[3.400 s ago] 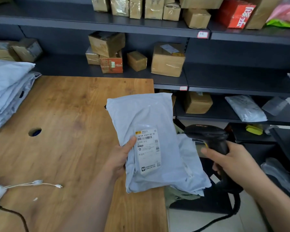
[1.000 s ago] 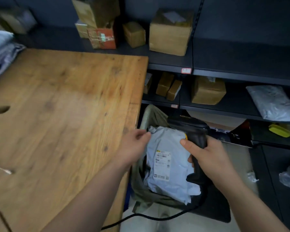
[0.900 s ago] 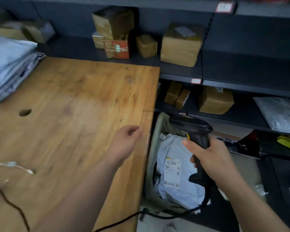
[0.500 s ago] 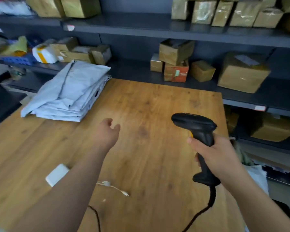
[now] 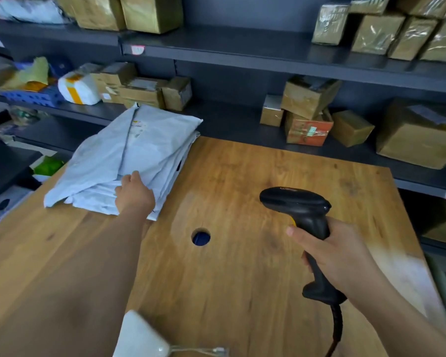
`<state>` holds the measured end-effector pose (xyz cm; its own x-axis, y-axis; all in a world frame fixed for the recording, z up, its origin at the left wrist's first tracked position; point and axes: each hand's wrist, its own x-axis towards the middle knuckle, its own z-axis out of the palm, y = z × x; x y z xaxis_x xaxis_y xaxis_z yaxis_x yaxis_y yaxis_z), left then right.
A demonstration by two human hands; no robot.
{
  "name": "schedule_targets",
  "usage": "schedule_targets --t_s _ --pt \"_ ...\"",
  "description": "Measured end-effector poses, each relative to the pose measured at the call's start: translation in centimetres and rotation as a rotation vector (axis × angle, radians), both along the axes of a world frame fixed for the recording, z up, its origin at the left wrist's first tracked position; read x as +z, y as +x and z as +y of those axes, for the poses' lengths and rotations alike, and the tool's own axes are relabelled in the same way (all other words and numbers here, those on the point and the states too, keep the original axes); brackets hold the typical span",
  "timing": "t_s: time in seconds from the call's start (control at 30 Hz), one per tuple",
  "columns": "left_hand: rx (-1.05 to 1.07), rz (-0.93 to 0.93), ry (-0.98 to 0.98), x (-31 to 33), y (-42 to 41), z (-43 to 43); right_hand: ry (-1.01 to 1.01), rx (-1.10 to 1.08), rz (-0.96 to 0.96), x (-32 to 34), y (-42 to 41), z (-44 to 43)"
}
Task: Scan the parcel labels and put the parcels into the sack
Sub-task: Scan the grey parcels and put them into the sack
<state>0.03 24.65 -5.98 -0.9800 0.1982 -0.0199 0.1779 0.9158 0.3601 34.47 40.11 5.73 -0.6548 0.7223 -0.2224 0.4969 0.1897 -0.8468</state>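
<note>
Several parcels (image 5: 139, 150), likely soft, light, slick; pinch near corner. Left hand (image 5: 134, 195) on them, grip unclear; right hand (image 5: 337, 253) clamps scanner (image 5: 301, 210).

Table (image 5: 242, 292): we find it filling the lower frame, with shelves (image 5: 242, 52) behind it.
Stack of parcels (image 5: 144, 150): on the table's far left part, upper left of centre.
Left hand (image 5: 134, 194): on the stack's near edge.
Hole (image 5: 200, 237): in the tabletop at mid-frame, between stack and scanner.
Scanner (image 5: 301, 215): over the table, right of centre, in our right hand (image 5: 340, 253).
Adapter (image 5: 137, 338): at bottom centre.
Boxes (image 5: 307, 112): on the shelf behind the table, upper right.
</note>
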Motion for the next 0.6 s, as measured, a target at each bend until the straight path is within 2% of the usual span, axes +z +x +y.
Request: schedule_targets --t_s 0.2,0.37,0.47,0.6 --pt "-0.100 0.044 -0.128 -1.7 -2.9 0.0 0.007 -0.041 -0.019 -1.1 -1.4 -0.2" --pt "-0.340 0.151 0.029 -0.8 1.7 2.1 -0.017 -0.078 -0.021 -0.8 -1.6 -0.4" --pt "-0.544 0.059 0.164 -1.8 6.1 3.0 -0.026 -0.096 -0.009 -0.3 -1.4 -0.7" --pt "-0.641 -0.140 0.217 -2.0 13.6 3.9 -0.033 -0.115 -0.013 0.4 -0.3 -0.9"
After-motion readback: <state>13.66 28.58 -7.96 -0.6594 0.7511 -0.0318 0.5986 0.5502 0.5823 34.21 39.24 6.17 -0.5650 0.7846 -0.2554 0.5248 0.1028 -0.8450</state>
